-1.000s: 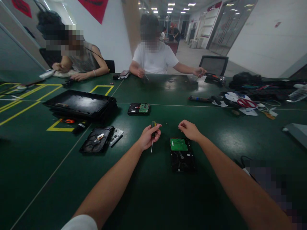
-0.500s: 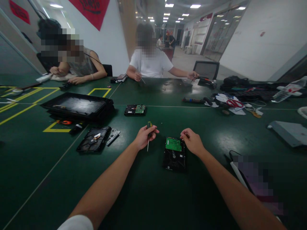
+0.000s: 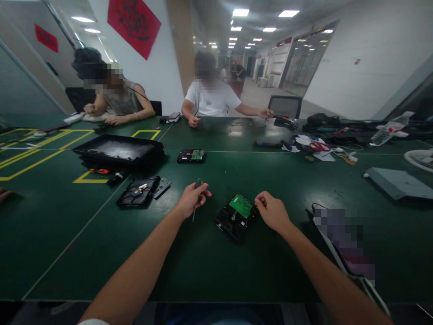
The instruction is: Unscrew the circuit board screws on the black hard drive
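Note:
My left hand (image 3: 194,198) is closed round the handle of a screwdriver (image 3: 199,183), whose thin shaft points down toward the table. To its right a black hard drive (image 3: 233,219) with a green circuit board lies at a slant on the green table (image 3: 203,266). My right hand (image 3: 270,209) is at the drive's upper right corner with thumb and forefinger pinched together. Whether those fingertips grip the corner or something small is too fine to make out.
Left of me lie an opened drive (image 3: 138,192) and a loose circuit board (image 3: 163,187). Another hard drive (image 3: 191,155) and stacked black trays (image 3: 118,151) sit farther back. A grey metal case (image 3: 399,183) stands at right. Two people sit across the table.
The hard drive has turned from nearly straight to a slant, its near end swinging left. My left hand has moved left and a little down with the screwdriver. My view has tilted up.

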A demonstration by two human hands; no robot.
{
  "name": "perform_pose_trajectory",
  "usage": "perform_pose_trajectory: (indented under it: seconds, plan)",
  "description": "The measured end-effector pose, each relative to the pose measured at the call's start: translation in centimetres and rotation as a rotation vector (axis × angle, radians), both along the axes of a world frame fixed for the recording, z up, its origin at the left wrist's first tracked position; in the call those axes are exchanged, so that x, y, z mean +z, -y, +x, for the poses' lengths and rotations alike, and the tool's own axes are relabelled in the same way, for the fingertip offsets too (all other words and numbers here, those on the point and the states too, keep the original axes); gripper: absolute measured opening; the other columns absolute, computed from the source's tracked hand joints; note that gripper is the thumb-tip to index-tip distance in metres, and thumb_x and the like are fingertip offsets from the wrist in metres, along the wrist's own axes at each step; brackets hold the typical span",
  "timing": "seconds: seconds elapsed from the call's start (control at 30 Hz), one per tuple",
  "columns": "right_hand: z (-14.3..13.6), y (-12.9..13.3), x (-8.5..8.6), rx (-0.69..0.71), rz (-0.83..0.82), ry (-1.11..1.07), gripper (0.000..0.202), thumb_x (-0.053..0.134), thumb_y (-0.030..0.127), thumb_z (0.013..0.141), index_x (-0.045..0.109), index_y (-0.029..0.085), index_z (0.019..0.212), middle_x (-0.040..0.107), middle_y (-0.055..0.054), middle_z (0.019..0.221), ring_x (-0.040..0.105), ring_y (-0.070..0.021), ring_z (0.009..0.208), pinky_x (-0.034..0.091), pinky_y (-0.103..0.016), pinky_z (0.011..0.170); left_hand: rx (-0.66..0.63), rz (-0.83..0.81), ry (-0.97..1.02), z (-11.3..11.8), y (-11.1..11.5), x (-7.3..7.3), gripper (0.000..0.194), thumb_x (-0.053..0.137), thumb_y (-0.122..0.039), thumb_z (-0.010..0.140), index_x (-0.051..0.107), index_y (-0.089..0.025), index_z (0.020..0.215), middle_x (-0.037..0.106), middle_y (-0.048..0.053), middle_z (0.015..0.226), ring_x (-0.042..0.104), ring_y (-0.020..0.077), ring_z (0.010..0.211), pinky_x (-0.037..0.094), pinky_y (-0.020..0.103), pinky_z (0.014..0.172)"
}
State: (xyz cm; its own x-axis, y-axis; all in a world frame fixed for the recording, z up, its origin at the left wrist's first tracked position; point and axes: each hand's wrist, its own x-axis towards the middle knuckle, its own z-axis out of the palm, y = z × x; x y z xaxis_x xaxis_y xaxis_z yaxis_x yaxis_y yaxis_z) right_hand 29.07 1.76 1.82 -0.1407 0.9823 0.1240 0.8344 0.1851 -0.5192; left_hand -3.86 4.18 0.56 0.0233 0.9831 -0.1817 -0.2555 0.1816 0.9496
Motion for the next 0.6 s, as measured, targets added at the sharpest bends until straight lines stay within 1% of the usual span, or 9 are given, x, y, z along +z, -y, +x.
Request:
perform_pose_trajectory:
  seconds: [0.1,0.17,0.2,0.3,0.37,0.43,0.53,0.6]
  plan:
    - [0.1,1.6,0.2,-0.004,-0.004,-0.008,0.012,0.054,0.032,0.098,0.063,0.025,0.099,0.075,-0.002,0.088,0.07,-0.019,0.077,0.046,-0.03,0.069,-0.006,0.027,-0.063,-0.3,1.7,-0.4,0.035,0.078,-0.043,0.09,0.056,-0.018,0.102,0.077,0.01,0.085,0.06,0.0101,0.043,0.032,0.015,0.034]
    - [0.1,2.6,0.5,0.004,-0.022,-0.013,0.011,0.055,0.033,0.098,0.064,0.025,0.098,0.075,-0.002,0.087,0.07,-0.019,0.076,0.046,-0.03,0.068,-0.017,0.044,-0.098,-0.5,2.6,-0.5,0.036,0.074,-0.046,0.093,0.053,-0.019,0.105,0.078,0.011,0.09,0.068,0.014,0.051,0.041,0.017,0.038]
    - [0.1,3.1,0.6,0.008,-0.027,-0.015,0.012,0.056,0.033,0.098,0.064,0.025,0.097,0.075,-0.002,0.087,0.07,-0.0191,0.077,0.046,-0.03,0.068,-0.032,0.046,-0.115,-0.6,3.0,-0.4,0.036,0.072,-0.047,0.095,0.052,-0.02,0.107,0.078,0.012,0.093,0.071,0.0158,0.055,0.043,0.017,0.04]
    - [0.0,4.4,0.9,0.014,-0.035,-0.029,0.013,0.055,0.034,0.098,0.065,0.025,0.097,0.076,-0.002,0.088,0.071,-0.0193,0.078,0.048,-0.03,0.069,-0.144,0.001,-0.152,-1.2,3.9,0.0,0.037,0.07,-0.049,0.097,0.05,-0.019,0.107,0.079,0.016,0.096,0.077,0.0208,0.066,0.049,0.019,0.044]
    - [0.0,5.1,1.0,0.014,-0.051,-0.049,0.014,0.055,0.035,0.098,0.065,0.025,0.097,0.077,-0.002,0.09,0.071,-0.019,0.078,0.049,-0.03,0.069,-0.216,-0.045,-0.149,-1.9,4.3,0.5,0.039,0.073,-0.048,0.095,0.051,-0.018,0.106,0.079,0.018,0.095,0.078,0.0235,0.072,0.058,0.025,0.052]
    - [-0.2,5.7,1.0,0.014,-0.076,-0.081,0.014,0.054,0.034,0.099,0.064,0.024,0.098,0.077,-0.003,0.091,0.072,-0.0183,0.077,0.05,-0.029,0.068,-0.28,-0.074,-0.109,-2.6,4.6,1.0,0.041,0.077,-0.047,0.092,0.053,-0.017,0.106,0.078,0.021,0.098,0.08,0.026,0.079,0.064,0.032,0.064]
    - [-0.7,6.4,0.9,-0.007,-0.116,-0.147,0.012,0.055,0.033,0.098,0.063,0.024,0.098,0.077,-0.003,0.089,0.073,-0.0176,0.074,0.053,-0.029,0.067,-0.349,-0.095,-0.027,-3.4,4.7,1.5,0.042,0.082,-0.043,0.089,0.055,-0.016,0.105,0.078,0.024,0.106,0.08,0.0291,0.092,0.067,0.041,0.08]
    - [-1.1,6.7,0.8,-0.034,-0.138,-0.202,0.01,0.056,0.032,0.098,0.063,0.024,0.097,0.077,-0.003,0.089,0.073,-0.017,0.072,0.055,-0.028,0.066,-0.36,-0.1,0.004,-3.6,4.7,1.5,0.041,0.083,-0.042,0.089,0.055,-0.016,0.104,0.077,0.025,0.109,0.08,0.0301,0.095,0.067,0.043,0.084]
